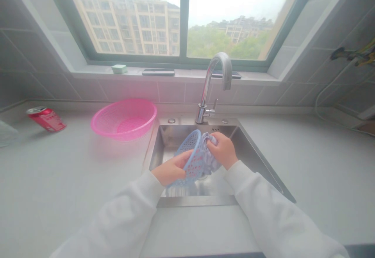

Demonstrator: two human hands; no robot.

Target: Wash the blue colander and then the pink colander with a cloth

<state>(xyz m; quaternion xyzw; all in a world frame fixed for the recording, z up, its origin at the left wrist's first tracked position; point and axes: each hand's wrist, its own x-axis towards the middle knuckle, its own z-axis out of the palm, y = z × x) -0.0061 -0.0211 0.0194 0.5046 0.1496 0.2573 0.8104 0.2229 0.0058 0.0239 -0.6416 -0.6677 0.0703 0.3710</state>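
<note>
My left hand [171, 169] grips the rim of a small blue perforated basket [190, 154] and holds it tilted on edge over the steel sink [252, 160]. My right hand [224, 149] is closed on a bunched pale blue-grey cloth [209, 160] and presses it against the inside of the basket. Both arms wear white sleeves. The chrome tap [215, 78] curves above the sink just behind the hands.
A pink perforated basket [124, 119] sits on the counter left of the sink. A red drink can [47, 119] lies on its side at far left. On the windowsill rest a green sponge [119, 68] and a dark flat object [158, 72]. A hose runs along the right wall.
</note>
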